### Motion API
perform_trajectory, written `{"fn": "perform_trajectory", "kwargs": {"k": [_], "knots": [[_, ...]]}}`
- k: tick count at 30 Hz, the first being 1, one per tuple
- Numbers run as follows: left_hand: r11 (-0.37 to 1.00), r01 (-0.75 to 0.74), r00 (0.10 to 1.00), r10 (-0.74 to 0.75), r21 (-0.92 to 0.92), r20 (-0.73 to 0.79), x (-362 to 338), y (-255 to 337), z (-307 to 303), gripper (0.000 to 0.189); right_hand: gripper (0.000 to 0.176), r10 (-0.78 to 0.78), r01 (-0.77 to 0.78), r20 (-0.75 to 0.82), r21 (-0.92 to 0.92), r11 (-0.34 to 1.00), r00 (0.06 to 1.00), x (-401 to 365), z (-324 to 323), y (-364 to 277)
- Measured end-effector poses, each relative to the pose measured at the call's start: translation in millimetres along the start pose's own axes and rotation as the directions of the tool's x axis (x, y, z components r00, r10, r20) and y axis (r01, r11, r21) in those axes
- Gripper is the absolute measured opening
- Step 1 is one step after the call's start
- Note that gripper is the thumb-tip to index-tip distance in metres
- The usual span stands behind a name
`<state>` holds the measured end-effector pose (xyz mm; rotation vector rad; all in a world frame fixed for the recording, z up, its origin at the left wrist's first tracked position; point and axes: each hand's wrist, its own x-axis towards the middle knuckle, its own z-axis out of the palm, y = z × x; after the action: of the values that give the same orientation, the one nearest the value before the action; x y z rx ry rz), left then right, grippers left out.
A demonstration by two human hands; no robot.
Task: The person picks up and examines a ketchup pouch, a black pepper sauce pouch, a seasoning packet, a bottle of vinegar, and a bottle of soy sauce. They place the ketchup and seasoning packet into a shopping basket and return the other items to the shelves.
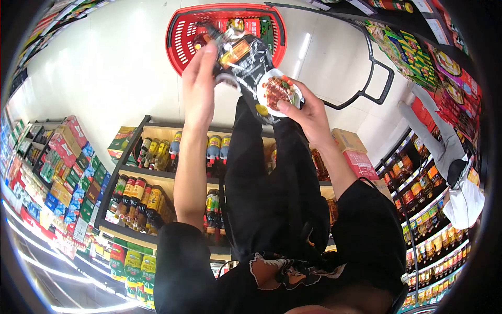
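Observation:
A black food packet point(250, 60), printed with a white dish of meat, is held up in front of me over the basket's near rim. My right hand point(309, 111) grips its lower right corner, thumb across the printed dish. On the packet's upper left edge is my left hand point(200, 86), slightly blurred, with its fingers closed at the edge and some fingertips hidden. Beyond the packet, a red shopping basket point(174, 49) sits on the floor. Inside it lie a red pack point(252, 25) and a dark green pack point(267, 32), partly covered by the held packet.
A black-framed shelf point(137, 144) with sauce bottles point(133, 194) stands around my legs. Bagged goods point(400, 52) line the right side. Another person's grey-clad legs point(436, 128) are at right. A black handle-like frame point(384, 81) extends over the pale floor point(120, 63).

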<state>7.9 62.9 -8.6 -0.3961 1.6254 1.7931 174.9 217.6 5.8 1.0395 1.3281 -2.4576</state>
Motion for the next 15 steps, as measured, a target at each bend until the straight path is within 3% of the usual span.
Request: {"fn": "perform_trajectory", "kwargs": {"k": [2, 7, 10, 15], "knots": [[0.998, 0.009, 0.999, -0.011, 0.066, 0.035, -2.3, 8.8, 13.0, 0.034, 0.049, -0.004, 0.004, -0.009, 0.048, 0.999, 1.000, -0.8, 1.4, -0.4], [0.995, 0.009, 0.993, -0.021, 0.100, 0.116, 0.4, 19.4, 14.0, 0.029, 0.042, 0.056, -0.048, 0.091, -0.083, 0.995, 0.994, -2.8, 5.9, -6.5], [0.992, -0.009, 0.995, -0.004, 0.124, 0.099, -4.0, 23.6, 17.8, 0.027, 0.038, 0.078, -0.069, 0.143, -0.070, 0.995, 0.987, -0.7, 9.0, -9.6], [0.980, -0.027, 0.977, -0.015, 0.195, 0.211, -9.6, 19.7, 14.9, 0.026, 0.035, 0.085, -0.064, 0.138, -0.149, 0.987, 0.987, 18.5, 9.4, -20.7]]}}
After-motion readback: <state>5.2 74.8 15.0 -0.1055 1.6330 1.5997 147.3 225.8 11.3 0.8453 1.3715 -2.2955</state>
